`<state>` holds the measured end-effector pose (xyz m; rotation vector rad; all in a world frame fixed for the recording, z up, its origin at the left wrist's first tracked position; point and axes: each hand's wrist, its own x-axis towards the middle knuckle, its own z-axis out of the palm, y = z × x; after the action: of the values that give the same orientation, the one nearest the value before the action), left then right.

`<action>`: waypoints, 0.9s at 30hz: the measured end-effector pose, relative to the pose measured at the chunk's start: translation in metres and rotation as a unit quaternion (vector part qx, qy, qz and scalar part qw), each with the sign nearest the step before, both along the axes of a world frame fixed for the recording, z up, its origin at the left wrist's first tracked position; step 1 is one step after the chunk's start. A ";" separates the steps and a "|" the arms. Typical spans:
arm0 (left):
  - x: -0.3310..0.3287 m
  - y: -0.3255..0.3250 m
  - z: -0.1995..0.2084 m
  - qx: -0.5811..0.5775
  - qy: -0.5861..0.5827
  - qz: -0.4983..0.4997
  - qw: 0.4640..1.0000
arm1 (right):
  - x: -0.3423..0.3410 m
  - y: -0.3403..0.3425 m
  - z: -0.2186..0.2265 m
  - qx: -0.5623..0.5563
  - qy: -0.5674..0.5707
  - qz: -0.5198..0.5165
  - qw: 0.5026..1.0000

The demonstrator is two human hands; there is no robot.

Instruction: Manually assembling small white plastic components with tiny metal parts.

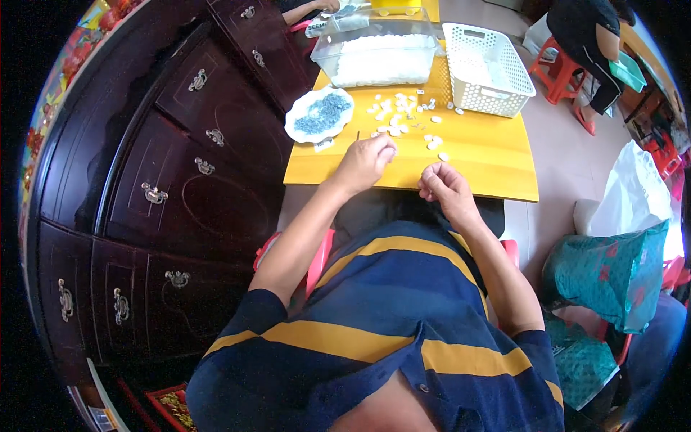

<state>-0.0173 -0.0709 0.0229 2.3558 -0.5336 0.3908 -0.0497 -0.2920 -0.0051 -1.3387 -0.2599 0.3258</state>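
Note:
Over the near edge of the yellow table (489, 170), my left hand (366, 164) is closed, and the tip of a thin dark stick-like thing (358, 135) rises beside its knuckles. To its right, my right hand (448, 189) has its fingertips pinched together; whatever lies between them is too small to make out. Just beyond the hands are scattered several small white pieces (395, 131), round or oval. One white piece (443, 156) lies right above my right fingertips. At the left is a white scalloped plate (294, 129) bearing a heap of small blue-grey pieces (322, 115).
A clear plastic bin (324, 52) full of white pieces stands at the back, beside a white perforated basket (504, 101). Dark wooden drawers (180, 137) line the left. Green bags (604, 273) sit at the right. Another person (583, 36) sits far right; another's hand (327, 6) shows at the top.

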 end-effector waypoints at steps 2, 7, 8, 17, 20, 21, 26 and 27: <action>-0.018 -0.011 0.011 -0.089 0.080 -0.066 0.991 | -0.001 0.001 0.002 0.000 0.004 0.003 1.000; -0.037 -0.020 0.010 -0.172 0.170 -0.076 0.967 | -0.001 0.002 0.002 0.006 -0.004 0.016 1.000; -0.039 -0.021 0.011 -0.184 0.163 -0.089 0.965 | -0.002 0.002 0.003 0.004 -0.005 0.020 1.000; -0.044 -0.026 0.004 -0.253 0.147 -0.081 0.953 | -0.005 0.004 0.009 0.020 0.013 0.038 0.999; -0.044 -0.025 0.008 -0.237 0.150 -0.070 0.957 | -0.004 0.002 0.009 0.015 0.002 0.038 0.999; -0.043 -0.025 0.010 -0.220 0.144 -0.069 0.962 | -0.004 0.002 0.008 0.014 0.004 0.037 0.999; -0.048 -0.027 0.016 -0.232 0.135 -0.059 0.962 | -0.001 0.002 0.002 0.028 -0.004 0.044 0.999; -0.049 -0.028 0.017 -0.239 0.140 -0.060 0.959 | -0.002 0.001 0.002 0.027 -0.003 0.044 0.999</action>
<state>-0.0662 -0.0991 0.0398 1.8596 -0.3921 0.1064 -0.0518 -0.2905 -0.0028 -1.2768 -0.3312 0.3855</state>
